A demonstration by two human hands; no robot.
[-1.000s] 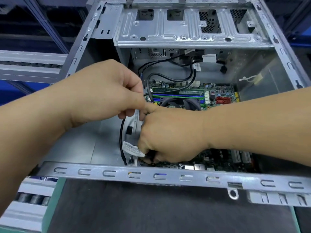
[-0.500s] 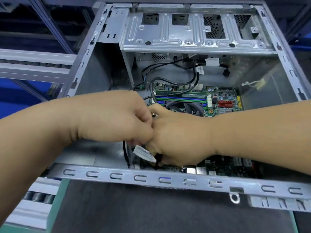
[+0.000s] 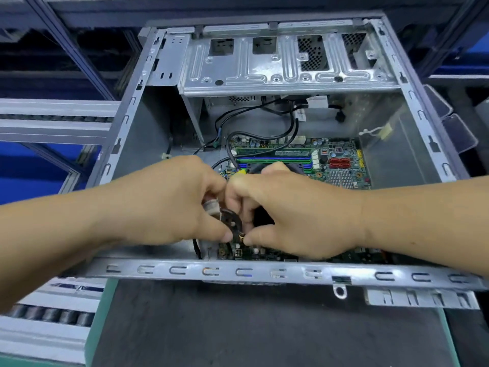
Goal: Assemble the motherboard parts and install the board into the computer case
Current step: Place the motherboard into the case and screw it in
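Right now both of my hands meet low in the middle of the frame, inside the open computer case (image 3: 267,272). My left hand (image 3: 169,205) has its fingers curled round a black cable bundle (image 3: 232,221) with a pale tag on it, thumb tip down near the bottom. My right hand (image 3: 288,213) pinches the bundle's small yellow-and-black connector (image 3: 239,237) between thumb and finger, so both hands are closed on that cable.

The motherboard (image 3: 341,170) already lies flat on the case floor, its long side running left to right across the frame. A white socket (image 3: 238,252) sits just below my thumbs on the board's near edge. The cable's length runs roughly up and down the frame, connector end pointing down toward that socket, so I judge the next push goes straight down. My right hand is nearer to it.
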